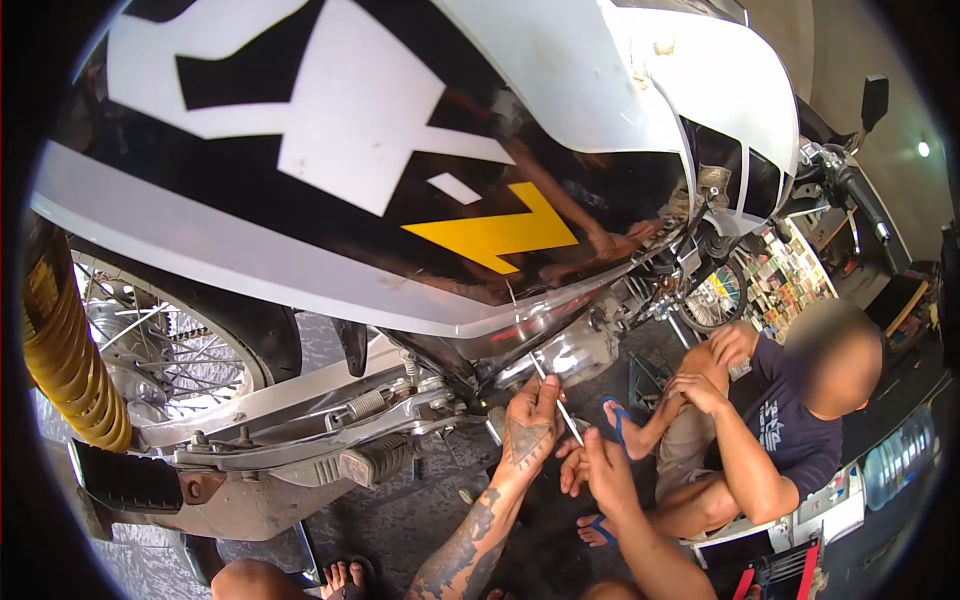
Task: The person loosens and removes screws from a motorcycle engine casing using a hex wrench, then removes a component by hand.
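My left hand (530, 425), at the end of a tattooed forearm, is closed around a thin silver rod-like tool (565, 411). The tool slants from the engine side down to the right; I cannot make out its exact kind. My right hand (605, 475) is beside the tool's lower end, fingers partly bent and apart, with no grip on it visible. Just above both hands is the shiny engine cover (575, 355) of a motorcycle, below its black, white and yellow side panel (480, 190).
A person (790, 420) sits low at the right, close to my right hand. On the left are the rear wheel (160, 340), gold shock spring (75, 350) and footpeg (375, 460). A red-and-black rack (785, 575) and a water bottle (900, 455) are at lower right.
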### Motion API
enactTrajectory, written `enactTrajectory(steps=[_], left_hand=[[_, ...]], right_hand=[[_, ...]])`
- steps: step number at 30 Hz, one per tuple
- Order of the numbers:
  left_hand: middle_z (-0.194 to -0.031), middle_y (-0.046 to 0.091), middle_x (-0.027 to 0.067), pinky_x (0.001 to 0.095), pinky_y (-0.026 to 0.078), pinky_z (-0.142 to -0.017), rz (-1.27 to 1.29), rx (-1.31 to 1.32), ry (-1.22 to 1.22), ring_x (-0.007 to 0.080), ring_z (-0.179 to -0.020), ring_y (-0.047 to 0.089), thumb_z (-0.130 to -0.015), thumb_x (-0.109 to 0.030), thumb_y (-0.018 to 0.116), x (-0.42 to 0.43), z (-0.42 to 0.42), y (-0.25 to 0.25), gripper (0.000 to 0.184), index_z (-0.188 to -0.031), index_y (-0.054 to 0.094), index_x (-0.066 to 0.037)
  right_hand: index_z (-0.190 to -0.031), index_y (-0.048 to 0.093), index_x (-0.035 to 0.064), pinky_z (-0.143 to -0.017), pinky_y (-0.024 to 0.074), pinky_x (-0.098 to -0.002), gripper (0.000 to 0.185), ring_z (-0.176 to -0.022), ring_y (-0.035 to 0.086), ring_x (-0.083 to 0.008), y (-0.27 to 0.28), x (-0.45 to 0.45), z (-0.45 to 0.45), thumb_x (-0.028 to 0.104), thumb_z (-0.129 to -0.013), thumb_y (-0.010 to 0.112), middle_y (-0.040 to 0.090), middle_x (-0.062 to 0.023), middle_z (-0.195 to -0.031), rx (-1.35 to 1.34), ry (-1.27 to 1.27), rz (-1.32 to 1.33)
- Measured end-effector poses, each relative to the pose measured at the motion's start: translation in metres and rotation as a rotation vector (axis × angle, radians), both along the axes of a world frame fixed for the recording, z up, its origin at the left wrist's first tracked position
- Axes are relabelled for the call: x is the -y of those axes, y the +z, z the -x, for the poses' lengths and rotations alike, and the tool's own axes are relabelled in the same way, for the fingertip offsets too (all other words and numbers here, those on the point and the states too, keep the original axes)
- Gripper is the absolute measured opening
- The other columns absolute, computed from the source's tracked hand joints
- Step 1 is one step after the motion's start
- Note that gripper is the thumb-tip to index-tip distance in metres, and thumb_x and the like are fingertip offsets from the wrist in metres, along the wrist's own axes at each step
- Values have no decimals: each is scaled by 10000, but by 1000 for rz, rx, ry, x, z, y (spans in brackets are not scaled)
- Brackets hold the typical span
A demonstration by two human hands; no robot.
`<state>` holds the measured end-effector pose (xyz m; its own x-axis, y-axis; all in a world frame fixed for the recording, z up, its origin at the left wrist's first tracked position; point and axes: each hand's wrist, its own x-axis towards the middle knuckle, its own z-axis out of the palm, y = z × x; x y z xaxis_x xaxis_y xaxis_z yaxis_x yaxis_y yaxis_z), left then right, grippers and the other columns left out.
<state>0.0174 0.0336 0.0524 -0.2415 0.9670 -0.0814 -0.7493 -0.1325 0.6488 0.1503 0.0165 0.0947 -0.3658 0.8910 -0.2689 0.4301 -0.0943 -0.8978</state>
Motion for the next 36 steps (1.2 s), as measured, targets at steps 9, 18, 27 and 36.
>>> enactTrajectory(steps=[9, 18, 27, 36], left_hand=[[-549, 398, -32, 201, 253, -350, -137, 85, 112, 38, -390, 326, -988, -338, 421, -6, -14, -13, 338, -788, 497, -76], [-591, 424, -55, 173, 317, -466, 11, -316, 168, 31, -499, 380, -981, -350, 443, 10, -1, 3, 337, -825, 564, -77], [-625, 430, -51, 187, 168, -375, -168, 181, -195, 25, -421, 300, -951, -205, 523, 7, 28, -4, 135, -962, 548, -74], [-576, 380, -55, 204, 174, -351, -81, 108, -112, 36, -403, 287, -974, -265, 474, 12, 24, 7, 212, -930, 536, -67]], right_hand=[[-796, 523, -22, -372, 390, -207, 576, -424, 539, -146, -15, 17, 11, 475, -985, 302, 480, -52, -498, -159, -124, -4], [-1189, 587, 18, -489, 421, -256, 357, -538, 505, -139, 1, 17, 28, -48, -880, 421, 459, -68, -659, 222, 226, -1016], [-1442, 194, 73, -424, 458, -220, 588, -731, 612, -184, 3, 23, 17, 35, -899, 418, 565, -170, -996, -403, 178, -207], [-1125, 562, -29, -461, 455, -255, 266, -624, 618, -188, 4, 13, 13, -38, -902, 417, 600, -119, -784, 83, 73, -462]])
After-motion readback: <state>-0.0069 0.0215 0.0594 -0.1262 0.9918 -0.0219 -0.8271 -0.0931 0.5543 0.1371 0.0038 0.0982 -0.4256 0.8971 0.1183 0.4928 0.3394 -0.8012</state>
